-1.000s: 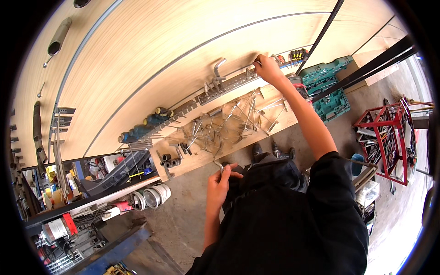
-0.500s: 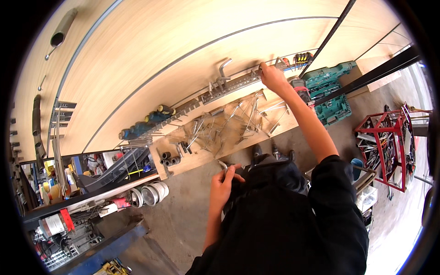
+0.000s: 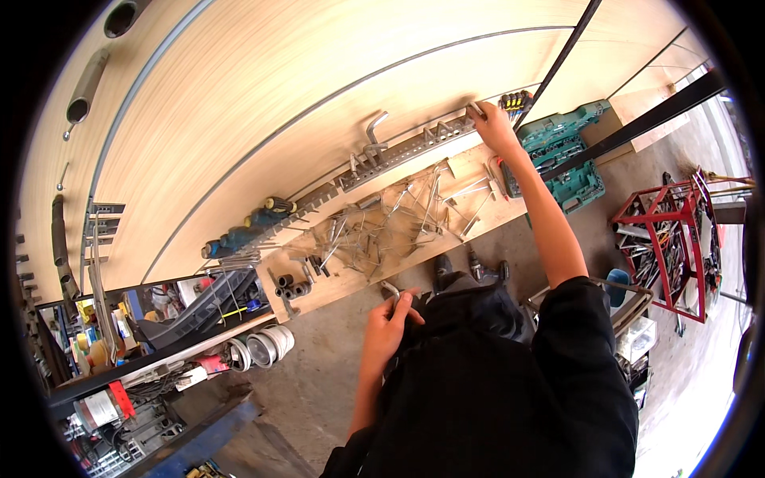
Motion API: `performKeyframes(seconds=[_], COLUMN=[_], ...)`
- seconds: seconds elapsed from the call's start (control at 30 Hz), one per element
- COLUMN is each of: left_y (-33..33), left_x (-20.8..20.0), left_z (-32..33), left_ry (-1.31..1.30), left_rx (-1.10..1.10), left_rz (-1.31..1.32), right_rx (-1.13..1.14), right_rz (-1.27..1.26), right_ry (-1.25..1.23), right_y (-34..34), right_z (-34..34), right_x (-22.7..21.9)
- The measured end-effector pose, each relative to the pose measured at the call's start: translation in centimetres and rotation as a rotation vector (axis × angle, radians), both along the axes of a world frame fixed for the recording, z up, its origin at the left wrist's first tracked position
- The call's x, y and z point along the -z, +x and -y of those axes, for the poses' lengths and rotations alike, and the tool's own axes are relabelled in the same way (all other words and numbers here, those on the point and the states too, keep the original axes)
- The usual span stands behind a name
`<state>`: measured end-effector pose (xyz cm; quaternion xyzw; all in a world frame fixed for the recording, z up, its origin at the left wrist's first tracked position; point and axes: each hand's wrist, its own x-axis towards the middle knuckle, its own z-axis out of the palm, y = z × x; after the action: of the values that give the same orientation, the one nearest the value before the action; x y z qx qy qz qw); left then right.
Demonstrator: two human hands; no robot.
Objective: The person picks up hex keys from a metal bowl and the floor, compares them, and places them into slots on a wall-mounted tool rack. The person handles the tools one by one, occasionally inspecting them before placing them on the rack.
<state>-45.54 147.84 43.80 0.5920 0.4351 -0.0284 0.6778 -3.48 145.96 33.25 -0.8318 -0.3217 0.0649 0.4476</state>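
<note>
A perforated metal rail (image 3: 414,151) runs along the back of a wooden shelf, with several bent hex keys standing in it. The largest hex key (image 3: 374,127) rises near the rail's middle. At the rail's right end my right hand (image 3: 496,130) is closed, fingertips pinching a grey hex key whose end shows above them. Low in front of the shelf, my left hand (image 3: 386,323) is closed around a metal hex key (image 3: 390,287); only its bent end shows. Between the hands, a loose heap of hex keys and thin rods (image 3: 378,231) covers the shelf.
Dark sockets (image 3: 295,287) stand at the shelf's left end. Blue-handled screwdrivers (image 3: 231,241) hang left, yellow-and-black-handled ones (image 3: 516,101) right. An open green tool case (image 3: 578,187) lies at the right, and a red metal rack (image 3: 685,247) stands beyond it. White rolls (image 3: 271,344) sit lower left.
My right hand has moved right along the rail, to the bent hex key that stood beside it. My left hand stays low with its hex key. The view has shifted slightly.
</note>
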Motion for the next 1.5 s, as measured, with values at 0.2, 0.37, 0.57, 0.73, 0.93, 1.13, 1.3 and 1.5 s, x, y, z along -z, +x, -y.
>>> performKeyframes(seconds=[0.2, 0.37, 0.57, 0.73, 0.93, 1.13, 1.3, 1.5], left_y=[1.0, 1.3, 3.6, 5.5, 5.5, 4.8, 4.3, 5.1], left_x=[-0.2, 0.3, -2.2, -5.0, -9.3, -10.7, -11.0, -10.8], left_z=[0.2, 0.0, -0.8, -0.8, -0.1, 0.6, 0.4, 2.1], left_ry=[-0.012, 0.050, 0.122, -0.055, -0.250, -0.274, -0.289, -0.410], left_rx=[0.030, -0.033, -0.009, -0.042, 0.250, 0.218, 0.238, 0.224], left_rz=[0.010, 0.098, 0.228, 0.445, 0.508, 0.601, 0.595, 0.659], right_rx=[-0.018, 0.178, -0.192, -0.660, -0.892, -1.186, -1.186, -1.083], right_rz=[0.295, 0.018, -0.660, -0.878, -0.834, -0.856, -0.943, -1.189], right_ry=[0.254, 0.439, 0.689, 0.838, 0.920, 0.974, 0.923, 0.881], right_y=[-0.8, -2.3, -9.8, -13.9, -15.7, -14.7, -14.7, -16.4], right_z=[-0.7, 1.0, 7.7, 8.9, 8.6, 7.9, 7.4, 5.3], right_x=[-1.2, -5.7, -14.4, -16.0, -16.8, -17.1, -17.8, -18.1])
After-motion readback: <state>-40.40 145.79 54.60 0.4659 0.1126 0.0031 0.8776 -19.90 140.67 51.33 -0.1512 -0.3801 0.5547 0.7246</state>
